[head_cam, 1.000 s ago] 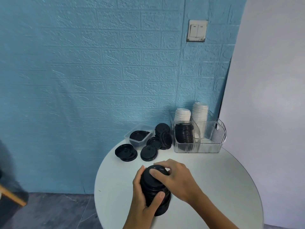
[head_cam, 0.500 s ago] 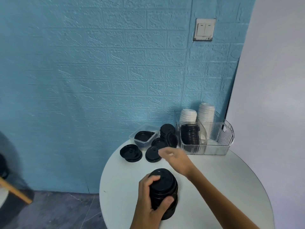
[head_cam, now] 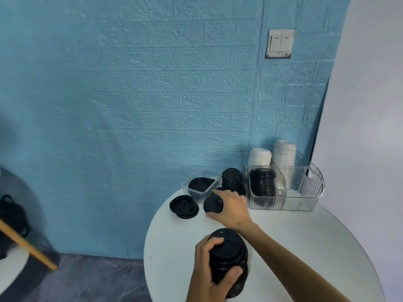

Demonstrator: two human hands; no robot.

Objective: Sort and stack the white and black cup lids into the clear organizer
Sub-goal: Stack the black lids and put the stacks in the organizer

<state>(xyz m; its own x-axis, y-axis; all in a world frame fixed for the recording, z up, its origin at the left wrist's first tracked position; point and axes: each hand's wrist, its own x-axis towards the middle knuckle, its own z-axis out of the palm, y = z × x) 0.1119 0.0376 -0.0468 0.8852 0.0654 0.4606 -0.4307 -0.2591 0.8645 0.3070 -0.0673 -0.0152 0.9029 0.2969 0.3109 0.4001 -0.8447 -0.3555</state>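
My left hand (head_cam: 207, 271) grips a stack of black lids (head_cam: 229, 258) near the front of the round white table (head_cam: 305, 247). My right hand (head_cam: 231, 207) reaches across to a loose black lid (head_cam: 212, 204) and its fingers close on the lid's edge. More black lids (head_cam: 184, 207) lie to the left, and another pile of black lids (head_cam: 232, 180) sits behind my right hand. The clear organizer (head_cam: 309, 188) stands at the back right with a black lid stack (head_cam: 261, 182) in front and two white lid stacks (head_cam: 283, 160) behind.
A small clear tub (head_cam: 201, 186) holding a black lid stands against the blue brick wall. A light switch (head_cam: 280, 43) is on the wall. At the far left are a wooden bar (head_cam: 26, 245) and a dark bag (head_cam: 11, 212) above the grey floor.
My right hand left the top of the held stack and reached forward to the loose black lid. The left hand kept its grip on the stack. The view shifted.
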